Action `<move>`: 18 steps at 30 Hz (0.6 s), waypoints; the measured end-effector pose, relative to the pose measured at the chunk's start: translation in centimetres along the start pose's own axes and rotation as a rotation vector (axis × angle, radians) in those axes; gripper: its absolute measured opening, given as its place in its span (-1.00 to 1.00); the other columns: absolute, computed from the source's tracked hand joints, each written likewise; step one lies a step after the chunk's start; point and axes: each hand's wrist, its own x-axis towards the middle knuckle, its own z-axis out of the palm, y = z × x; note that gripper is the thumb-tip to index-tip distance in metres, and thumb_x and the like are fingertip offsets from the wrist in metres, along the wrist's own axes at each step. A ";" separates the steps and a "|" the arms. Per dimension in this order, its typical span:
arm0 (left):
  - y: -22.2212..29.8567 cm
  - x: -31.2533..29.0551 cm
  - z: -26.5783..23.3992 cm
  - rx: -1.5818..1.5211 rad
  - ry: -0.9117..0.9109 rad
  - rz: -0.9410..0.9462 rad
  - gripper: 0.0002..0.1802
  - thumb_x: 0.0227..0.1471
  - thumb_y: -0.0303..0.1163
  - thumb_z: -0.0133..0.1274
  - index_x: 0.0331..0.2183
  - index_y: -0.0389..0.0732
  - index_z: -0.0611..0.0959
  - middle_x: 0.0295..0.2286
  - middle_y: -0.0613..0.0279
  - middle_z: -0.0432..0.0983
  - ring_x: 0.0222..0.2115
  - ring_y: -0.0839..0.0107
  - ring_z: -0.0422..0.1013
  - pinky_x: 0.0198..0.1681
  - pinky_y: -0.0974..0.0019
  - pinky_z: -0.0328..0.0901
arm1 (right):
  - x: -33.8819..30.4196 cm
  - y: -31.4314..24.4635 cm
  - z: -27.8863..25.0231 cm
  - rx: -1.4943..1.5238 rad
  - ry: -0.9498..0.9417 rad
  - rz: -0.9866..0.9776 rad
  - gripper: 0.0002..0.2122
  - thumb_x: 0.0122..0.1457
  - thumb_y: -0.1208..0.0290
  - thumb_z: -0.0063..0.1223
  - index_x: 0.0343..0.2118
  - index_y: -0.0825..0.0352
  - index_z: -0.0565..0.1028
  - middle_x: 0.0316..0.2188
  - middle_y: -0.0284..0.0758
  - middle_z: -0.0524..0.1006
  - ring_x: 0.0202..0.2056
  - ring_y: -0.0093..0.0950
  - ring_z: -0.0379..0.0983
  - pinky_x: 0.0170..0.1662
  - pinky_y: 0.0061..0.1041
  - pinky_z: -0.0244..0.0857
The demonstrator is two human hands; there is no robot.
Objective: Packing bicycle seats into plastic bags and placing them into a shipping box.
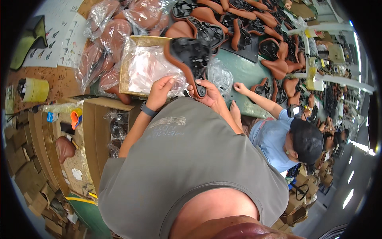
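While the person in the grey shirt leans over the worktop (242, 71), the right hand (207, 92) is closed around the narrow nose of a bicycle saddle (188, 55), brown-edged, turned underside up so its black base and rails show. The saddle is held tilted above a clear plastic bag (149, 67), which lies on a flat cardboard box (137, 42). The left hand (160, 91), a dark band on its wrist, has its fingers curled and pinches the near edge of that bag. Bagged brown saddles (107, 36) are heaped to the left of the box. Unbagged saddles (238, 24) crowd the green worktop beyond. An open carton (99, 131) stands below the left forearm. To the right, a co-worker's hand (240, 87) in a blue sleeve rests on the worktop, just beside the bag. A yellow tape roll (36, 89) sits well apart at far left.
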 end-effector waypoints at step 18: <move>8.1 7.1 1.4 0.561 -0.559 0.300 -0.77 0.35 -0.46 0.04 -0.03 -0.32 0.66 -0.17 -0.01 0.71 -0.10 0.04 0.63 -0.02 0.09 0.47 | -3.1 -3.2 1.9 -0.201 -0.016 -0.202 -0.52 0.32 0.67 0.10 0.28 0.44 0.32 0.00 0.08 0.61 -0.09 0.01 0.69 -0.07 -0.18 0.67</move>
